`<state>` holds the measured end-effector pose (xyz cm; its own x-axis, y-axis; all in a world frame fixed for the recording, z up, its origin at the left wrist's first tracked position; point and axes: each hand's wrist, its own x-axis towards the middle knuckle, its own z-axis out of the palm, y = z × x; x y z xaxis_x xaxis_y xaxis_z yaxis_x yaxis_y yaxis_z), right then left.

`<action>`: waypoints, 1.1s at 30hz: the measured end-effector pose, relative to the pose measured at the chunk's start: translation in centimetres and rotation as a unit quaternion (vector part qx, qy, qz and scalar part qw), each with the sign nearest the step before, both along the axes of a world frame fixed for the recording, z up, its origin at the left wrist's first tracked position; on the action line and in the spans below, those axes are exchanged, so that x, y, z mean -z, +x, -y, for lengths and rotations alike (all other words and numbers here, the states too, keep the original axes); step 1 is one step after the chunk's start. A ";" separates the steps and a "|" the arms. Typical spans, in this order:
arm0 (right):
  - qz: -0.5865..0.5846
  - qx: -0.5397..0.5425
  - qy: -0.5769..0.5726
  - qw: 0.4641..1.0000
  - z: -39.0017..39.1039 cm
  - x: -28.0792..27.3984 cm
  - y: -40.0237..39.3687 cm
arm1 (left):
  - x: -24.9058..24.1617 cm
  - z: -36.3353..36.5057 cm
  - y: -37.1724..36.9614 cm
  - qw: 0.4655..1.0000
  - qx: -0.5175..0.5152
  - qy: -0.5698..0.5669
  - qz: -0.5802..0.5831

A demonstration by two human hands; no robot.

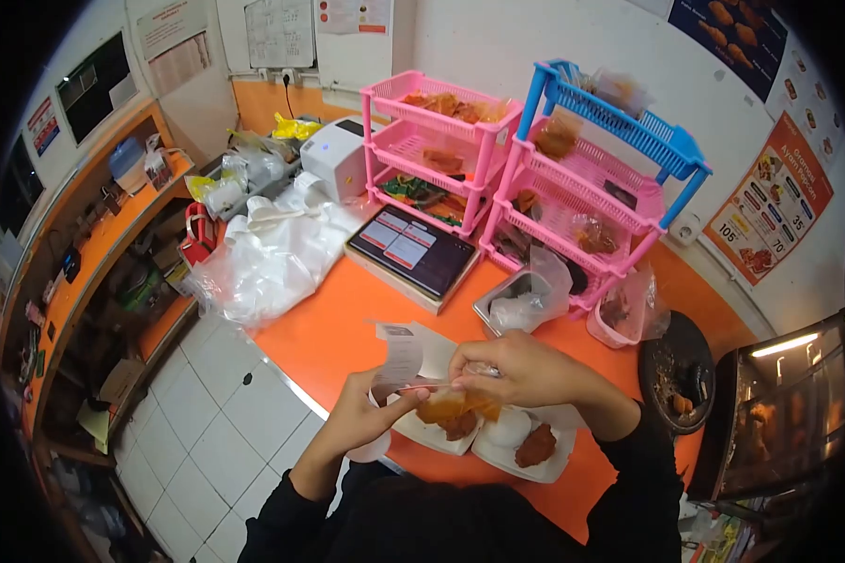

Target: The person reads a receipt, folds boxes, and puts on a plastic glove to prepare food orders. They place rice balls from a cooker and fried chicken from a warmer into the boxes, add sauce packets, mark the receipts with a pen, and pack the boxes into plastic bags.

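Sauce packet (453, 405), a small clear plastic bag with orange filling, hangs between both hands just above the two white trays of food at the near edge of the orange desk (347, 324). Going from big to small around it: the desk carries a pink rack (441, 150) and a pink-and-blue rack (610, 178) stocked with bagged snacks, a heap of clear plastic bags (272, 253) to the left, a white printer (336, 155) behind those, and a dark tablet screen (413, 249) tilted toward the person. Nearer in sit the white trays (535, 464), one with a mound of rice (509, 427) and a piece of fried chicken (535, 444). A paper receipt (399, 361) stands just behind the packet.

The left hand (366, 413) is curled in, pinching the packet's left end; the right hand (526, 371) is clenched over its top, fingers gripping the neck of the plastic. I'd judge the packet light, soft and floppy, its film thin and likely slick, possibly greasy. The filling will shift when squeezed, so the belly is a poor place to press. Best hold looks to be the empty plastic at the neck, pinched firmly, with the other hand steadying the far corner
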<state>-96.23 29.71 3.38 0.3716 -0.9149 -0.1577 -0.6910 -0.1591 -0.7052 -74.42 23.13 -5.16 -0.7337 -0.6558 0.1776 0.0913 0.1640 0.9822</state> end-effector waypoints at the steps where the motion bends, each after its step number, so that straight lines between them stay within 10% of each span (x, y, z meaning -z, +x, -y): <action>1: 0.007 0.009 0.003 1.000 -0.3 0.4 -0.4 | 0.7 -0.2 0.0 0.999 -0.010 0.033 0.019; 17: -0.166 0.190 -0.125 0.960 -6.3 -0.7 -8.6 | 2.9 1.3 -0.1 0.987 -0.105 0.088 0.083; 20: -0.029 0.274 -0.063 0.959 -6.4 -0.8 -8.9 | 0.5 1.3 -0.8 0.980 -0.100 0.167 0.045; 27: 0.142 0.227 -0.033 0.963 -8.5 1.1 -9.9 | 4.4 2.0 -0.8 0.973 -0.086 0.189 0.097; 33: -0.055 0.134 0.038 0.989 -9.9 2.4 -7.2 | 9.3 1.3 -0.7 0.956 -0.124 0.185 0.190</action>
<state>-103.39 39.59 1.00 0.0933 -0.9622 -0.2558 -0.7742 0.0914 -0.6263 -75.13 21.88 -14.45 -0.5122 -0.7849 -0.3486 -0.2797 -0.2313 0.9318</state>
